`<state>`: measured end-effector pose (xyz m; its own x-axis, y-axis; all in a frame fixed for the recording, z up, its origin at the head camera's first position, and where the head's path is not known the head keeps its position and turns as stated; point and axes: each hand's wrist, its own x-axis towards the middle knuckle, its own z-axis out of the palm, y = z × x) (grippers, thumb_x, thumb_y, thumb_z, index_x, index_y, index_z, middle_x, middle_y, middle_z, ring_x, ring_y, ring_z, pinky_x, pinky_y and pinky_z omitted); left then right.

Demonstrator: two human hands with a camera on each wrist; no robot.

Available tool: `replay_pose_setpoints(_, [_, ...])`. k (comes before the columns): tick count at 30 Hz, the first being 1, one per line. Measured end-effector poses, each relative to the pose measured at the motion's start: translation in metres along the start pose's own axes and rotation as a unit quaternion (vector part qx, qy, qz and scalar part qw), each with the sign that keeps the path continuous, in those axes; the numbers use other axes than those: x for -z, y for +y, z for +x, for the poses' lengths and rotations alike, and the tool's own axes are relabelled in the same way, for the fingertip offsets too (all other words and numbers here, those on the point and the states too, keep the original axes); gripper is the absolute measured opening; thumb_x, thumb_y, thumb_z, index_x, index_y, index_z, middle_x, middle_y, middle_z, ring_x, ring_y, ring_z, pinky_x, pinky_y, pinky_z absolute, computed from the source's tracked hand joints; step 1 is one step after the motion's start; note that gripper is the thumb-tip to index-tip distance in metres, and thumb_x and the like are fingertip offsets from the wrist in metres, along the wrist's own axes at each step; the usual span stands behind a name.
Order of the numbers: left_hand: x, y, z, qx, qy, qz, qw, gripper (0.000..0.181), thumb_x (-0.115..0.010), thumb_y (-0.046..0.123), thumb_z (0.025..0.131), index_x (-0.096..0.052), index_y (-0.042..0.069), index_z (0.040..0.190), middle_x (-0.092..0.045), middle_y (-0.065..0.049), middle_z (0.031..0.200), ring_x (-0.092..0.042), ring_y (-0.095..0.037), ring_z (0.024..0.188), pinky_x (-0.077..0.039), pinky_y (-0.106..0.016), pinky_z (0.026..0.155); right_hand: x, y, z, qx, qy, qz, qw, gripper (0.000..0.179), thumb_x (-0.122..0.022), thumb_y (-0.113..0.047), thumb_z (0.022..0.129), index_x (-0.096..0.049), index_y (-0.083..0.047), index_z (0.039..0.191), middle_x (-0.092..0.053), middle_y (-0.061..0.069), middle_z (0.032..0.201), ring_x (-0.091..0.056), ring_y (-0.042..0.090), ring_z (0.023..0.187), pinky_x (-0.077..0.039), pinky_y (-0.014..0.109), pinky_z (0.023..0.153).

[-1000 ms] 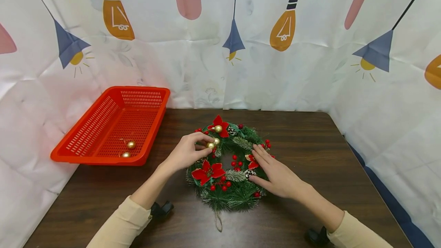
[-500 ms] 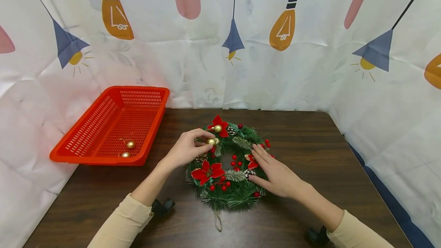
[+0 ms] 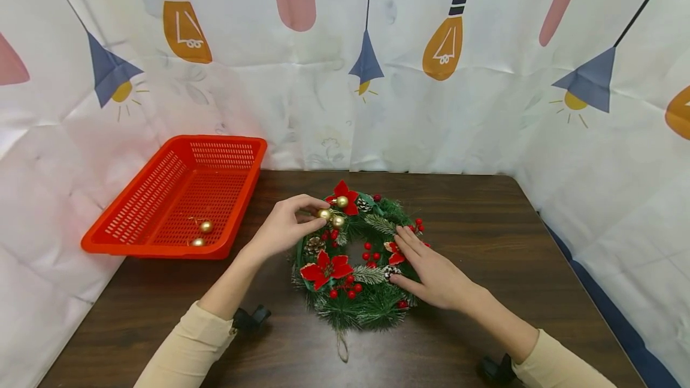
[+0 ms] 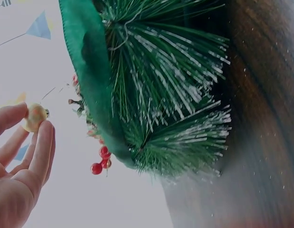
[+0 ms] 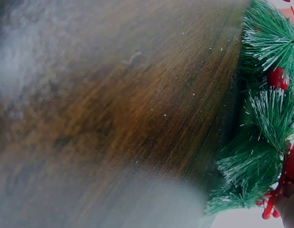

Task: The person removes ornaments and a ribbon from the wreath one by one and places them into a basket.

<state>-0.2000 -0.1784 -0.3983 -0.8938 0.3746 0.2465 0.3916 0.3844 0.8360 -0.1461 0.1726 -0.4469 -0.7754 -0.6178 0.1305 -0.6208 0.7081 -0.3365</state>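
A green Christmas wreath (image 3: 356, 310) with red poinsettias, berries and pinecones lies on the table. My left hand (image 3: 283, 226) is over its upper left side, pinching a small gold bauble (image 3: 324, 214) between thumb and fingers. The left wrist view shows the same bauble (image 4: 35, 118) at the fingertips, its little cap facing the wreath. Two more gold baubles sit on the wreath: one (image 3: 338, 221) close beside the held one, another (image 3: 342, 202) on the top poinsettia (image 3: 345, 190). My right hand (image 3: 433, 274) rests on the wreath's right side, fingers straight, partly covering a poinsettia (image 3: 395, 253).
On the left of the brown table (image 3: 463, 208) stands a red plastic basket (image 3: 237, 220) with two gold baubles (image 3: 205, 227) inside. A twine loop (image 3: 342, 347) extends from the wreath's near edge. Behind the table hangs a white curtain (image 3: 323, 106) printed with lamps.
My left hand has drawn back slightly left and up with its bauble, uncovering a pinecone and the bauble beside it. My right hand has stayed in place.
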Motion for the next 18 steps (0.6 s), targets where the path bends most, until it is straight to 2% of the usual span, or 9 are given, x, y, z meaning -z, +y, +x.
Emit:
replay_pose_setpoints(7, [0.012, 0.001, -0.004, 0.007, 0.007, -0.008, 0.9999, 0.028, -0.076, 0.010, 0.095, -0.072, 0.006, 0.123, -0.068, -0.005, 0.118, -0.071, -0.021, 0.099, -0.059, -0.034, 0.082, -0.002, 0.000, -0.002, 0.003, 0.012, -0.010, 0.9999, 0.084, -0.050, -0.060, 0.103, -0.030, -0.003, 0.161, -0.018, 0.010, 0.170, -0.013, 0.023, 0.155, -0.037, 0.048, 0.114])
replay_pose_setpoints(18, [0.032, -0.001, -0.013, 0.017, 0.031, 0.005, 0.9994, 0.030, -0.075, 0.013, 0.097, -0.070, 0.008, 0.126, -0.067, -0.007, 0.120, -0.070, -0.024, 0.102, -0.059, -0.032, 0.083, -0.006, -0.004, -0.006, 0.002, 0.047, -0.029, 0.9985, 0.080, -0.054, -0.059, 0.102, -0.038, -0.003, 0.158, -0.026, 0.010, 0.167, -0.022, 0.025, 0.154, -0.043, 0.049, 0.109])
